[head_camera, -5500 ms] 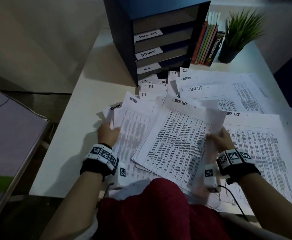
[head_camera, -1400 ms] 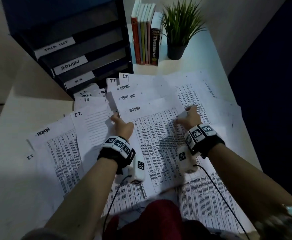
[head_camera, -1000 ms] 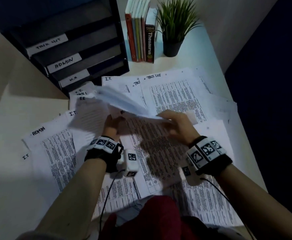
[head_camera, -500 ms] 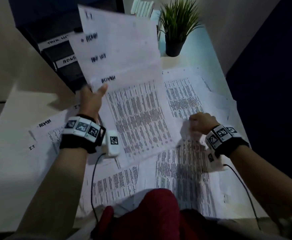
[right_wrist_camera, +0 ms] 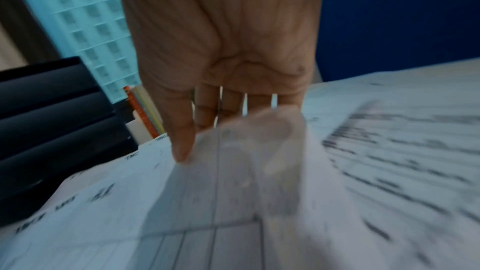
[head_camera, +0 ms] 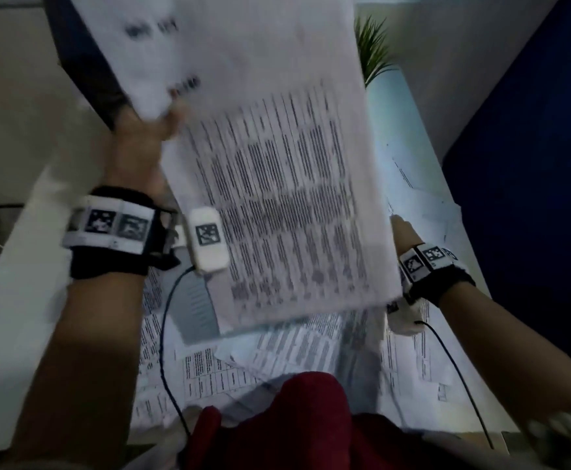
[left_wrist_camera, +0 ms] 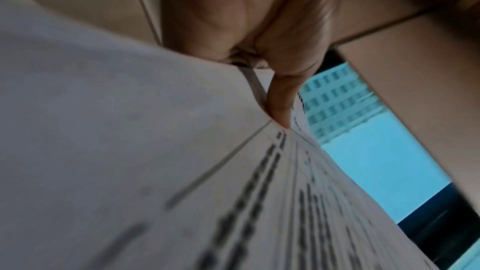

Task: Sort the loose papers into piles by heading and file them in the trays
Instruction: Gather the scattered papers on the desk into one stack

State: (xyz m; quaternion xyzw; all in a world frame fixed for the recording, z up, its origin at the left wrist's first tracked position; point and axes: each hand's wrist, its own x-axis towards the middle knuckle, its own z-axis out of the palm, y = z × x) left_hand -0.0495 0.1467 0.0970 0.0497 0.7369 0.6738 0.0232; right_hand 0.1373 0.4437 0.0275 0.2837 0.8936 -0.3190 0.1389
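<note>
A raised sheaf of white printed papers (head_camera: 260,157) hangs above the white table (head_camera: 22,266), over more loose printed sheets (head_camera: 277,354) along its near edge. A green potted plant (head_camera: 374,52) sits toward the far right corner, dark stacked trays (right_wrist_camera: 52,130) toward the far left.

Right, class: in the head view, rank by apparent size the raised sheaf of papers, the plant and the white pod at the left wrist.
1. Raised sheaf of papers, largest, though nearness to the camera enlarges it.
2. Plant, mostly hidden.
3. White pod; close to the plant's visible part, so unsure.
</note>
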